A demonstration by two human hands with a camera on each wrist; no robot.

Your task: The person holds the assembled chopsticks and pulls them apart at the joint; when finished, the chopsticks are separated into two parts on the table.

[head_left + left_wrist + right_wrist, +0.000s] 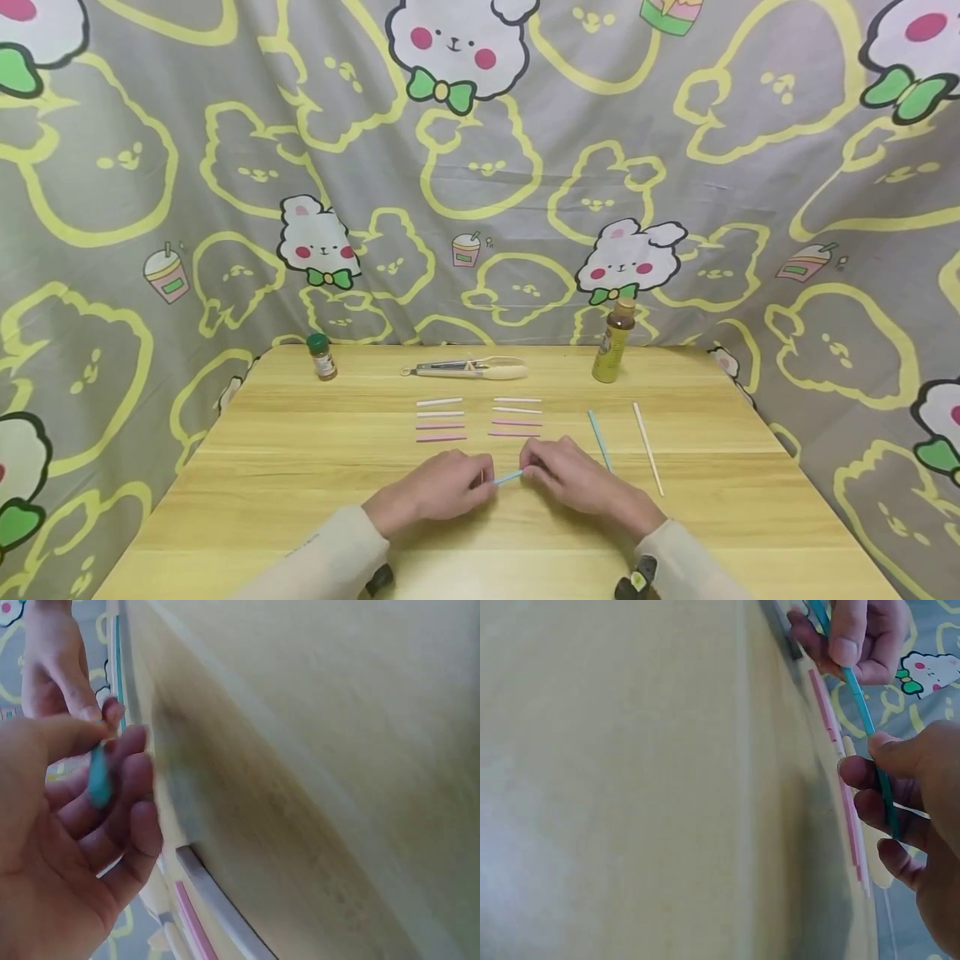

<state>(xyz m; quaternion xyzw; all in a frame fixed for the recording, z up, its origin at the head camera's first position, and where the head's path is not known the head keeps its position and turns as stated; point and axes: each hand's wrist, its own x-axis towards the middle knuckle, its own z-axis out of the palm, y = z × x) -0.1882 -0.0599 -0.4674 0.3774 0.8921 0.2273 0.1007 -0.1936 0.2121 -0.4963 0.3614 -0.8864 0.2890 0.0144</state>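
Between my two hands runs a thin blue stick (pixel 508 477), held just above the table near its front middle. My left hand (pixel 453 485) pinches one end between thumb and fingers. The other end is pinched by my right hand (pixel 573 475); in the right wrist view the blue stick (pixel 865 712) passes under the thumb and along the curled fingers. Beyond the hands lie two columns of short sticks, white (pixel 440 413) and pink (pixel 441 438) on the left, white (pixel 517 410) and pink (pixel 514 434) on the right.
Right of the hands lie a longer blue stick (pixel 598 437), partly hidden by the right hand, and a long white stick (pixel 648 448). At the back stand a green-capped jar (pixel 322 358) and a yellow-labelled bottle (pixel 613 346), with tongs (pixel 468 369) between them. A patterned curtain (pixel 480 192) hangs behind.
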